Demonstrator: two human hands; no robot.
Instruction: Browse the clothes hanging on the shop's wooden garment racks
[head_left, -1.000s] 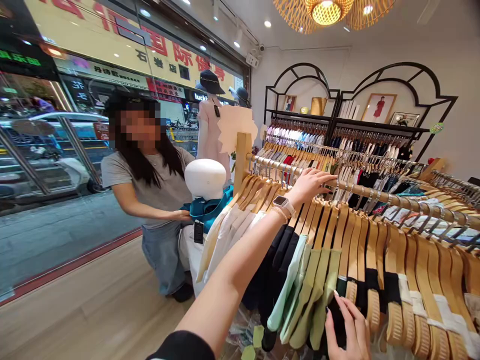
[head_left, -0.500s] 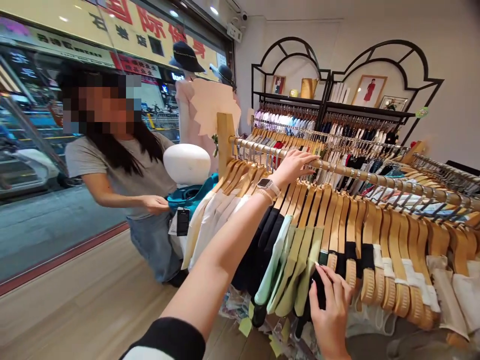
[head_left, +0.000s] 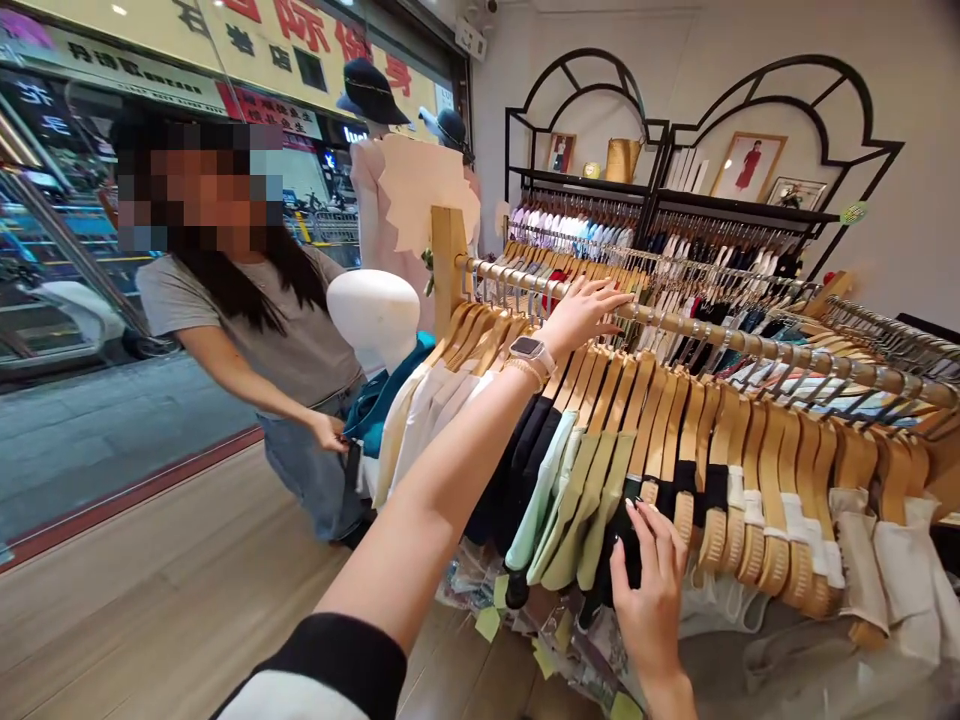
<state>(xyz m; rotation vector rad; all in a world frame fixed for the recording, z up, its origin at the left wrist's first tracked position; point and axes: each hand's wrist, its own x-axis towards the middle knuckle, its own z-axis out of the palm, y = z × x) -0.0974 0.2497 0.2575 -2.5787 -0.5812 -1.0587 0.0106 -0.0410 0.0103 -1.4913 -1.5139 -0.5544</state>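
Note:
My left hand [head_left: 581,312], a watch on its wrist, reaches out and rests fingers-spread on the wooden clothes rail [head_left: 720,340] above a row of wooden hangers [head_left: 697,440]. Lower down, my right hand [head_left: 651,585] presses its spread fingers against a black garment [head_left: 628,545] hanging beside pale green garments [head_left: 581,500]. White tops [head_left: 427,420] hang at the rail's left end. Neither hand grips anything that I can see.
A person in a grey T-shirt [head_left: 285,330] bends at the rack's left end beside a white mannequin [head_left: 375,315] in a teal garment. Black arched wall racks [head_left: 675,230] with more clothes stand behind. A shop window is at left, wood floor [head_left: 187,620] below.
The view has dropped and shifted slightly. My right hand has slid up the black garment. The other person's hand has moved lower, down from the teal garment to its hanging tag.

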